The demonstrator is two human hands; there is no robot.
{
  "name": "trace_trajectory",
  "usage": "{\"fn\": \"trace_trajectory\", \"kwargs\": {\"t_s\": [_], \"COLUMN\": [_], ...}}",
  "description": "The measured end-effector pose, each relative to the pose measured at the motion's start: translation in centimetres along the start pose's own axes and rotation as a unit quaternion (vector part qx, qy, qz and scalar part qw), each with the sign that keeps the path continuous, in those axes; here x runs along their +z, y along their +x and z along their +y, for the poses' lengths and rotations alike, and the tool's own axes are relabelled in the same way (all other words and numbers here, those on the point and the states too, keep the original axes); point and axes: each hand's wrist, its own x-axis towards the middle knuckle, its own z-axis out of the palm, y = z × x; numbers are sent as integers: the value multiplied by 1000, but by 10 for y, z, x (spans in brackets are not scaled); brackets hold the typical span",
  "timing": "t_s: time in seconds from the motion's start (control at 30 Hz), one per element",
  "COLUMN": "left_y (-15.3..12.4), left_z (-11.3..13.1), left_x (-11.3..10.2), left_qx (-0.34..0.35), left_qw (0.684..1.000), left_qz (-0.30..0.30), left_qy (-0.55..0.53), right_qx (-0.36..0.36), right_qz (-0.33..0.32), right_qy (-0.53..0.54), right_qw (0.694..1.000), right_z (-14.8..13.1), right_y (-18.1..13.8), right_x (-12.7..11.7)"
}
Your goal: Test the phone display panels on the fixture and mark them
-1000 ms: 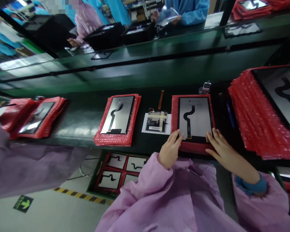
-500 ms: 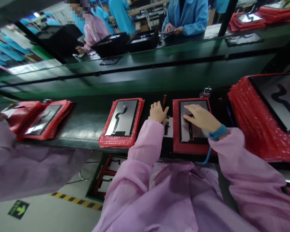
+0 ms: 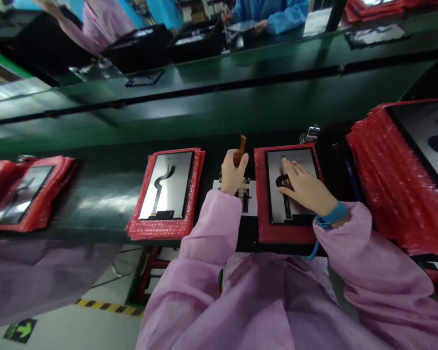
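My left hand is curled around a narrow brown stick-like tool, whose end pokes up past the fingers. Under that hand lies a white sheet with dark printed shapes, partly covered. My right hand, with a blue wrist strap, has its fingers stretched over a display panel; whether it presses on the glass I cannot tell. A black curved flex cable runs along this panel, near the thumb and fingertips. Red bubble-wrap lies beneath the panel.
Left of my hands, another panel rests on stacked red bubble bags. A tall bubble-bag stack with a panel on top stands at the right. More bags lie far left, near a purple sleeve. A green ledge runs behind.
My left hand has closed around the brown stick, which lay on the bench beyond its fingers before. My right hand stays over the panel, fingers slightly lower. The whole view has shifted.
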Motion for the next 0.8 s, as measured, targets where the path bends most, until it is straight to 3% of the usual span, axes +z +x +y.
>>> {"fn": "trace_trajectory", "kwargs": {"t_s": [0.23, 0.4, 0.53, 0.7, 0.8], "left_y": [3, 2, -3, -7, -6], "left_z": [-3, 5, 17, 21, 21], "left_x": [0, -9, -16, -16, -17], "left_qx": [45, 70, 96, 142, 183], "left_qw": [993, 987, 983, 971, 965], "left_qz": [-25, -60, -105, -165, -185], "left_qy": [-106, -133, -115, -97, -43], "right_qx": [-1, 1, 24, 57, 45], "right_qz": [-1, 56, 114, 93, 88], "right_qy": [8, 124, 305, 490, 488], "right_qw": [1000, 991, 945, 865, 867], "right_z": [-7, -10, -17, -30, -32], "right_y": [1, 3, 8, 12, 14], "right_x": [-4, 0, 9, 12, 8]}}
